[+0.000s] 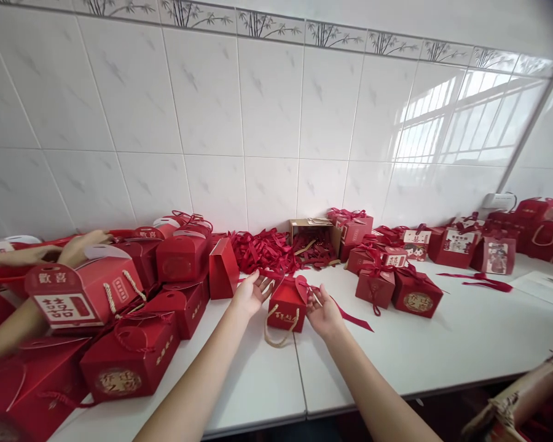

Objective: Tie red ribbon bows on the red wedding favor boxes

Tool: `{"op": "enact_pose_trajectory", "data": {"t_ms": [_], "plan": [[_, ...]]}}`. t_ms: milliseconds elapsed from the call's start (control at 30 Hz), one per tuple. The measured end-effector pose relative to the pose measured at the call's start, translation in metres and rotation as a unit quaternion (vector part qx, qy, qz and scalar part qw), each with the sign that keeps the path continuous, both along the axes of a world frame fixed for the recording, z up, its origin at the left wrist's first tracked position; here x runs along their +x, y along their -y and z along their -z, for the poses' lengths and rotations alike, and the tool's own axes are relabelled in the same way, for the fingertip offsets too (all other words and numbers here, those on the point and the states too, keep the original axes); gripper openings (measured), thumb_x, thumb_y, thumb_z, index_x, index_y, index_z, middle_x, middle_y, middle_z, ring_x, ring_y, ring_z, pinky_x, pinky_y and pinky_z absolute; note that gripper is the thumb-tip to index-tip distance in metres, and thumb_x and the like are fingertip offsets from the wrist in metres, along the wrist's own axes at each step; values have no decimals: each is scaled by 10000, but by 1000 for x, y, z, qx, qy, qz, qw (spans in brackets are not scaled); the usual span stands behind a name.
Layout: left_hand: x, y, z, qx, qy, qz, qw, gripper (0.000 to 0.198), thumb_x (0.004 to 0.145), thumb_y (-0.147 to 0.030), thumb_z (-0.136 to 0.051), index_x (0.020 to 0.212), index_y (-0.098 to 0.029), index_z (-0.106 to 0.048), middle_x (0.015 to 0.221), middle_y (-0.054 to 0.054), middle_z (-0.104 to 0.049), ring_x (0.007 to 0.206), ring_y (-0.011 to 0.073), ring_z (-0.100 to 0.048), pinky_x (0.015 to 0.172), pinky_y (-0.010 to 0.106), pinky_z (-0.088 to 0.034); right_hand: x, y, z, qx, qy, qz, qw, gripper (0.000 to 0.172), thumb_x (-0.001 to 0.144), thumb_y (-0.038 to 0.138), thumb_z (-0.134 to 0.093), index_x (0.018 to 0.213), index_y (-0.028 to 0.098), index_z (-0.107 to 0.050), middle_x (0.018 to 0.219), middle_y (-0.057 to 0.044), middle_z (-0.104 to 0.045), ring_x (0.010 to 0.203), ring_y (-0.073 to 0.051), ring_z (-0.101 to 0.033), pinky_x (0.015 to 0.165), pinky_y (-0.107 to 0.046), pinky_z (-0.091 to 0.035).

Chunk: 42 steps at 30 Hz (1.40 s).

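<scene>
A small red gift box [286, 305] with a gold rope handle stands on the white counter [396, 362] in front of me. My left hand [251, 293] is at its left side, palm up and fingers spread, with a red ribbon [350, 318] passing by the fingertips. My right hand [323, 312] is at the box's right side, fingers open, touching the ribbon that trails off to the right.
Many red gift boxes [129, 362] pile up at the left, where another person's hands [80, 245] rest on them. A heap of red ribbons [262, 250] and an open cardboard box [311, 236] lie by the tiled wall. Tied boxes [399, 288] stand at the right.
</scene>
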State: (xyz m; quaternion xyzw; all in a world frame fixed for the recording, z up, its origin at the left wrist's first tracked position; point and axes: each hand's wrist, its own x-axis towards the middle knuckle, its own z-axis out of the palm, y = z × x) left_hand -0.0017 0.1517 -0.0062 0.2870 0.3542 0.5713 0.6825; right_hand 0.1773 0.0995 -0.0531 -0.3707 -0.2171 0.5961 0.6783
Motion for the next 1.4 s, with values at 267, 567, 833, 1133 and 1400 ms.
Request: {"op": "enact_pose_trajectory", "data": {"t_ms": [267, 567, 833, 1133, 1400], "plan": [[-10, 11, 0, -25, 32, -55, 998, 226, 913, -297, -542, 1067, -138, -587, 988, 55, -633, 769, 133, -621, 660, 294, -547, 18, -1, -25, -66, -106, 44, 991, 132, 882, 135, -512, 765, 192, -530, 649, 16, -603, 559, -81, -622, 527, -172, -544], [-12, 20, 0, 10, 59, -99, 993, 169, 899, -95, -497, 768, -147, -590, 633, -28, -569, 502, 59, -536, 404, 149, -388, 21, -6, -41, -78, -114, -4, 990, 146, 881, 96, -504, 760, 164, -550, 609, 4, -618, 551, -96, -649, 499, -166, -538], [-19, 13, 16, -55, 47, -120, 990, 260, 904, -309, -556, 1095, -134, -576, 1011, 61, -624, 800, 148, -623, 677, 312, -548, 15, 2, -32, -83, -121, -7, 989, 179, 856, 79, -516, 701, 162, -546, 576, 6, -619, 484, -88, -618, 471, -165, -514], [-21, 21, 1, 37, 111, -62, 991, 196, 895, -104, -453, 736, -129, -565, 629, -15, -532, 523, 87, -523, 472, 202, -419, 19, 14, -27, -76, -144, -9, 987, 173, 874, 82, -520, 725, 154, -572, 590, 1, -647, 618, -120, -699, 533, -179, -541], [-20, 31, -11, 151, 174, 6, 973, 178, 846, -87, -455, 736, -158, -576, 568, -20, -446, 601, 132, -539, 606, 248, -470, 31, 17, -51, -61, -127, -29, 990, 176, 877, 94, -525, 729, 151, -602, 617, -9, -677, 586, -107, -685, 499, -177, -513]]}}
